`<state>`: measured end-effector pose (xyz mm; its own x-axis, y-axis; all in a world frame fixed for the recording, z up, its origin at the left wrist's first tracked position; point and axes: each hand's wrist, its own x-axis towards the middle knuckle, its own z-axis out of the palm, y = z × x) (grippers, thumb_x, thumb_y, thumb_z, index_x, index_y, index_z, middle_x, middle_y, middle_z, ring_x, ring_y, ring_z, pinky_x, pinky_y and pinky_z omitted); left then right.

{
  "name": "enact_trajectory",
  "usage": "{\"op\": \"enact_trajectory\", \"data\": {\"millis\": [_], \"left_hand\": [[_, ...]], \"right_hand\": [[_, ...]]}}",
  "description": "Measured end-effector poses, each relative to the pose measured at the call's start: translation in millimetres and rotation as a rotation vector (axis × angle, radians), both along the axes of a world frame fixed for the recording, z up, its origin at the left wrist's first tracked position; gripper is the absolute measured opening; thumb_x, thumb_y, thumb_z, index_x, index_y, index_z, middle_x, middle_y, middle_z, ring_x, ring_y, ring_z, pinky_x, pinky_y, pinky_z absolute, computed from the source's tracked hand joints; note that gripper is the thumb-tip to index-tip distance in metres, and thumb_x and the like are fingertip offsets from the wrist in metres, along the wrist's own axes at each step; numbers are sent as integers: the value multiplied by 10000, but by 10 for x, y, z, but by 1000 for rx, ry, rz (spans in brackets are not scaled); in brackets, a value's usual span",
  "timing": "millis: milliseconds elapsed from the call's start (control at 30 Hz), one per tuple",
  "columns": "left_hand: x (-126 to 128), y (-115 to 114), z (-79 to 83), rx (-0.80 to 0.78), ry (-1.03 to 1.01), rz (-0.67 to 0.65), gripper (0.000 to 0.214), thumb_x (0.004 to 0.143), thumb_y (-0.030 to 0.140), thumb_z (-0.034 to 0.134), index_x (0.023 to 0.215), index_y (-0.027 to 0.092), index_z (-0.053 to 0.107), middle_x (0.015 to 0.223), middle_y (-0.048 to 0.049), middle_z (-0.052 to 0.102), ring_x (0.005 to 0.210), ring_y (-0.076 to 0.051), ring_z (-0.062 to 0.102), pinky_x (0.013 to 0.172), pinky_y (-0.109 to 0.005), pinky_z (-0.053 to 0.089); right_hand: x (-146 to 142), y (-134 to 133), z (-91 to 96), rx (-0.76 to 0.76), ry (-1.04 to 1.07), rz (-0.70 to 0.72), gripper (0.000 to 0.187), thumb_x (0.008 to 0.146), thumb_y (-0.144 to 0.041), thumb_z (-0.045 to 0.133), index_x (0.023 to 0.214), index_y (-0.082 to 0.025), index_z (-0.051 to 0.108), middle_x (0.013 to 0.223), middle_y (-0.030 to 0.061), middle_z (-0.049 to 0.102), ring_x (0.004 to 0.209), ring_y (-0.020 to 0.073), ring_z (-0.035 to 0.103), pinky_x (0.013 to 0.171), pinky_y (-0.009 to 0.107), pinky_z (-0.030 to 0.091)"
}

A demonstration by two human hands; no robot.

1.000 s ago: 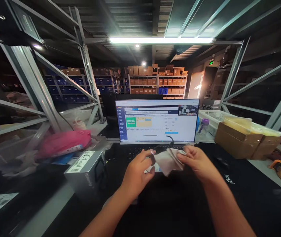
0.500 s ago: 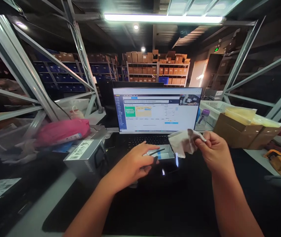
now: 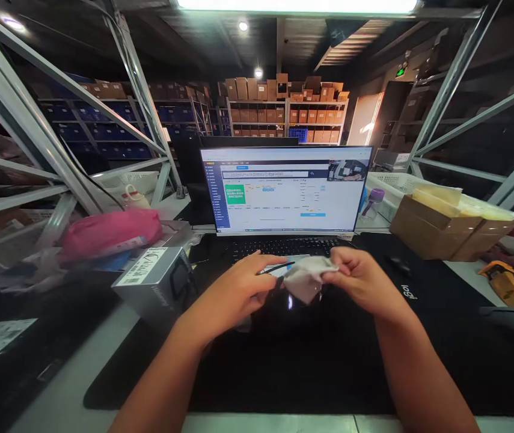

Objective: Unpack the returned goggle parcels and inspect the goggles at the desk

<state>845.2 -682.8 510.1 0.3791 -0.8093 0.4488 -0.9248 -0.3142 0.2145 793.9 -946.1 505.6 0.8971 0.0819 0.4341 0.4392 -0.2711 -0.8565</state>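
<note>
My left hand [image 3: 250, 279] is closed, thumb and fingers pinching a dark glasses-like object with a thin black arm [image 3: 277, 268]. Much of that object is hidden by the fingers and by a cloth. The pale grey cloth [image 3: 307, 281] hangs crumpled from my right hand [image 3: 353, 273], whose fingers are closed on its edge. It reaches across to the front of the left fingertips; whether it touches the dark object I cannot tell. Behind both hands, partly covered, lies a shallow pale-blue and white box [image 3: 299, 258].
A grey printed box [image 3: 155, 288] stands left, near a pink bag [image 3: 112, 231]. Beyond the hands are a keyboard [image 3: 257, 246] and a lit monitor [image 3: 279, 204]. To the right are a mouse [image 3: 398, 265], cardboard boxes [image 3: 432, 231] and a yellow tool [image 3: 504, 285]. A black mat [image 3: 284, 373] lies underneath.
My right hand has brought the cloth leftward and down to the left fingertips. The left hand keeps its hold, and the view has tipped slightly downward.
</note>
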Motion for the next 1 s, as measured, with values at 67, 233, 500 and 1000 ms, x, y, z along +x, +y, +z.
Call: {"op": "enact_trajectory", "data": {"millis": [67,233,500,1000], "left_hand": [[15,-17,-30,-4,-34,19,196,819,26,602,856,202,680,1362,-49,594,1204,-214,595,1033,-386,515],[29,-61,-117,4,-115,39,80,828,199,719,903,209,694,1279,-53,654,1131,-234,638,1072,-452,485],[-15,-41,-107,26,-186,3,50,865,156,661,886,201,664,1282,-60,649,1141,-216,626,1105,-462,458],[9,-126,-168,81,-354,36,227,786,-26,596,891,172,627,1285,-86,631,1219,-219,581,1157,-500,416]], "right_hand": [[-17,67,5,-22,96,159,538,801,-436,739,598,-218,290,584,-60,302,561,97,246,506,236,212],[-40,-17,27,18,183,285,561,799,-450,758,615,-219,280,613,-60,311,574,96,253,511,228,226],[8,-165,-5,154,220,340,579,758,-564,770,645,-229,311,571,-53,380,551,109,325,513,231,248],[-65,259,-90,-228,148,185,466,789,-280,688,583,-213,276,561,-70,313,553,98,263,509,235,223]]}}
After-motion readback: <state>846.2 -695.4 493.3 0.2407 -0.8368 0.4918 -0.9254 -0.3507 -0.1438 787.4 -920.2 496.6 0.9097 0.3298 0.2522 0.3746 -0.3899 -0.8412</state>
